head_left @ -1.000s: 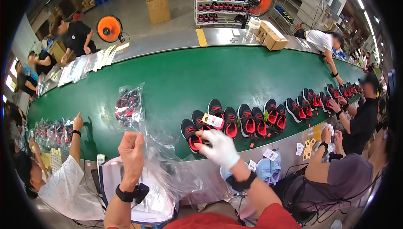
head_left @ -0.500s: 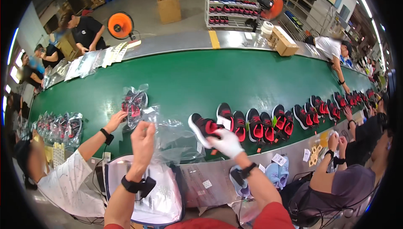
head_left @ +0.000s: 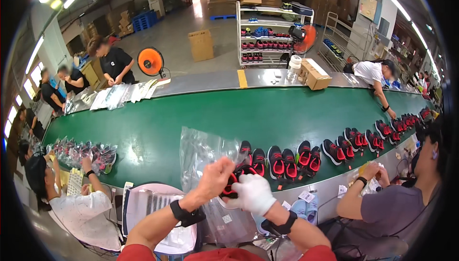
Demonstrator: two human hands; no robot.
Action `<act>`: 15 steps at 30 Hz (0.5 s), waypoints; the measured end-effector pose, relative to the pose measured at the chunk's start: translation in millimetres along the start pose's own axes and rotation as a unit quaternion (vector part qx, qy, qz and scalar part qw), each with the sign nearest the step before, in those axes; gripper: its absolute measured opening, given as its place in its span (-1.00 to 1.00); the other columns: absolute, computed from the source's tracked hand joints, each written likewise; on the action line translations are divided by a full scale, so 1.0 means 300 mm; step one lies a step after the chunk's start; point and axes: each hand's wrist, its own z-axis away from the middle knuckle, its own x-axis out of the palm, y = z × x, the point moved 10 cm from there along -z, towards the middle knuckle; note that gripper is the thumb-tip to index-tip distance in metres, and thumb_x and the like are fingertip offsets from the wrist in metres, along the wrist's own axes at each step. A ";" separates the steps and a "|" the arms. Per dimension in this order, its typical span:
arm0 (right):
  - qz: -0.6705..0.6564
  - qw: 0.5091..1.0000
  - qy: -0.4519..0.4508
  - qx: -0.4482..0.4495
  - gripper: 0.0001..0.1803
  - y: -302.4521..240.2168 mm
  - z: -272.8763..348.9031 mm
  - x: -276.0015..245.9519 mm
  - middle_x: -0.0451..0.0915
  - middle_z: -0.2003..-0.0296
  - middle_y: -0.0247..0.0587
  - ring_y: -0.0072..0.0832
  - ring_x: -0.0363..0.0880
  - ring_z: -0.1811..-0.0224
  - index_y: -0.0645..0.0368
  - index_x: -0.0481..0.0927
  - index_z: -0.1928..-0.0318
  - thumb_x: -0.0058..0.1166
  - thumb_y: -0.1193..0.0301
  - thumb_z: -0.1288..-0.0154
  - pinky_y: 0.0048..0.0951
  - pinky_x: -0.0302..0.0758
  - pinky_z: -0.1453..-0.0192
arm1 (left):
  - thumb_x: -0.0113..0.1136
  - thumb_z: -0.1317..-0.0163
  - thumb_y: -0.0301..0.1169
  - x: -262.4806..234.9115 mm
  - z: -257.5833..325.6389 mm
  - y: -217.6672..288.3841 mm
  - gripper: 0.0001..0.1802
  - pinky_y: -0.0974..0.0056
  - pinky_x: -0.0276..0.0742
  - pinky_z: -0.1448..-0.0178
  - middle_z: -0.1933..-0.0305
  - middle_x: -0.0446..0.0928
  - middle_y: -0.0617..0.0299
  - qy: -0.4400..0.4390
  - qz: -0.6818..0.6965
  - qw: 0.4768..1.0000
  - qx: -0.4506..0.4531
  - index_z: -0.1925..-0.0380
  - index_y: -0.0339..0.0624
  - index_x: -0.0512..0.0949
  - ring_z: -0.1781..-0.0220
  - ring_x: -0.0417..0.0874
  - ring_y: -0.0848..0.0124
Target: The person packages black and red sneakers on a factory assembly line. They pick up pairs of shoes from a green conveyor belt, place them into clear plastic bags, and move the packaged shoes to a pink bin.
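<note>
Left hand [head_left: 216, 177]: bare, fingers curled round the mouth of a clear bag [head_left: 203, 153]; black wristband behind it.
Right hand [head_left: 252, 193]: white glove, fingers closed on a black-and-red shoe [head_left: 234, 180], pressing it at the bag's opening; the 2 hands nearly touch. How far the shoe sits inside the bag cannot be told.
Bag: stands up from the hands toward 11 o'clock, over the green belt [head_left: 191, 122].
Shoe row [head_left: 287, 158]: black-and-red pairs on the belt, running from 1 o'clock off to 3 o'clock.
Bagged shoes [head_left: 88, 153]: cluster at 9 o'clock on the belt, beside a seated person [head_left: 79, 208].
Tray [head_left: 148, 203]: pale, at 8 o'clock, under the left forearm.
Second seated person [head_left: 382, 208]: at 3 o'clock.
Rack [head_left: 270, 34]: far side, 12 o'clock.
</note>
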 end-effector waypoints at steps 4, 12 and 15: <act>0.096 0.978 -0.015 -0.185 -0.64 -0.194 0.026 -0.017 0.45 0.61 -0.25 -0.33 0.49 0.47 0.06 0.56 0.66 0.21 0.03 0.18 -0.33 0.36 0.36 | 0.07 -0.25 -0.35 -0.015 -0.196 0.046 -0.77 0.31 0.33 0.44 0.64 0.42 0.18 0.020 -0.017 0.999 0.039 0.43 -0.33 0.49 0.54 0.33 0.53; -0.147 0.960 0.004 -0.238 -0.59 -0.083 0.068 0.109 0.56 0.34 -0.05 -0.19 0.55 0.29 0.18 0.57 0.43 0.06 0.05 -0.03 -0.17 0.43 0.14 | 0.05 -0.15 -0.40 0.261 0.061 0.304 -0.86 0.17 0.44 0.39 0.52 0.49 -0.05 -0.375 -0.069 0.908 0.174 0.42 -0.24 0.51 0.52 0.51 0.08; -0.150 0.984 -0.064 -0.067 -0.62 -0.034 -0.014 0.109 0.58 0.50 -0.08 -0.15 0.56 0.47 0.11 0.59 0.49 0.02 0.04 -0.04 -0.11 0.45 0.26 | 0.00 -0.17 -0.42 0.114 0.150 0.209 -0.90 0.10 0.43 0.48 0.56 0.49 0.00 -0.238 -0.148 0.944 0.172 0.44 -0.17 0.48 0.52 0.53 0.02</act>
